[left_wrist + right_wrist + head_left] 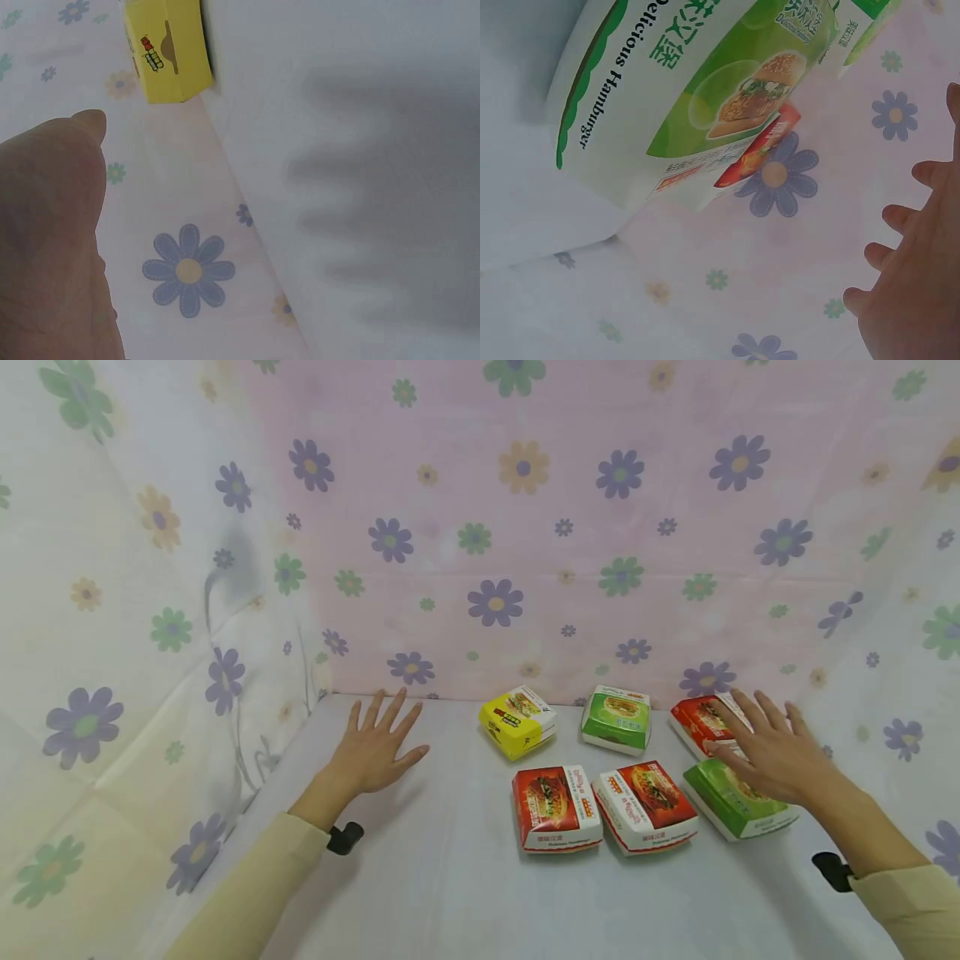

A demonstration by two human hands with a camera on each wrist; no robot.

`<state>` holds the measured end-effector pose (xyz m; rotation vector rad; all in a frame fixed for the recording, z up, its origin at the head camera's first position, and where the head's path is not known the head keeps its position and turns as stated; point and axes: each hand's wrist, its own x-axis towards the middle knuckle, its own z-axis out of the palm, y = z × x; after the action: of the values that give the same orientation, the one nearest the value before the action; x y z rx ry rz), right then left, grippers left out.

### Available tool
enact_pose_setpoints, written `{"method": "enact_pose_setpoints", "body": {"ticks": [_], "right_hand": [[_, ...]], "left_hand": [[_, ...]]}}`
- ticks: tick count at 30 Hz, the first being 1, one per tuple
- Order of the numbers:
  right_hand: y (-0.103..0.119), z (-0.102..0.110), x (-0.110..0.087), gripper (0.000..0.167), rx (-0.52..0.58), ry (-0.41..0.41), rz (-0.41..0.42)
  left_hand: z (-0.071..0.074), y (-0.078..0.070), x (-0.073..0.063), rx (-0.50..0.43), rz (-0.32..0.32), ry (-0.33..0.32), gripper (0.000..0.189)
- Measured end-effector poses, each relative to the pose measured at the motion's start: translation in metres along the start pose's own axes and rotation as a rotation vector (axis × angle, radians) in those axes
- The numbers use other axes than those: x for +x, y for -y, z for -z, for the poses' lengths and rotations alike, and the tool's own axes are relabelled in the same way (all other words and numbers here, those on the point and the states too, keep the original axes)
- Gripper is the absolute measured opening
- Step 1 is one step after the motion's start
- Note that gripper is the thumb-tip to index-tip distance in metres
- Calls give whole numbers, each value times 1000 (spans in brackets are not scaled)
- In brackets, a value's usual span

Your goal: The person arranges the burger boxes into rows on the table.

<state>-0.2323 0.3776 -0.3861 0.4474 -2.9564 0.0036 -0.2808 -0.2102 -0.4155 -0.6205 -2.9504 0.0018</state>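
Observation:
My left hand (375,752) is spread over the left part of the table with nothing in it. To its right stands a yellow hamburger box (517,722), which the left wrist view shows beyond the thumb. With fingers apart, my right hand (780,756) hovers over the right-hand boxes and holds nothing. It overlaps a green hamburger box (731,806) and partly hides a red hamburger box (693,722) behind that one. Nearer the middle are two red-and-white hamburger boxes (557,810) side by side, and another green hamburger box (617,718) sits behind them.
A white cloth covers the table (435,877). Flower-printed fabric hangs as a back wall (450,635) and closes both sides, with the left side curtain (127,693) close to my left arm. A small black wrist device (345,838) shows under each wrist.

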Motion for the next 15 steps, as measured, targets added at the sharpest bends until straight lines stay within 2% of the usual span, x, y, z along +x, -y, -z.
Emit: {"method": "enact_pose_setpoints", "body": {"ticks": [5,15], "right_hand": [[5,4,5,79,-15,0,17],[21,13,16,79,83,2,38]], "left_hand": [[-1,-6,2,-9,-11,-11,78],[0,-16,2,-48,-18,-31,77]]}}
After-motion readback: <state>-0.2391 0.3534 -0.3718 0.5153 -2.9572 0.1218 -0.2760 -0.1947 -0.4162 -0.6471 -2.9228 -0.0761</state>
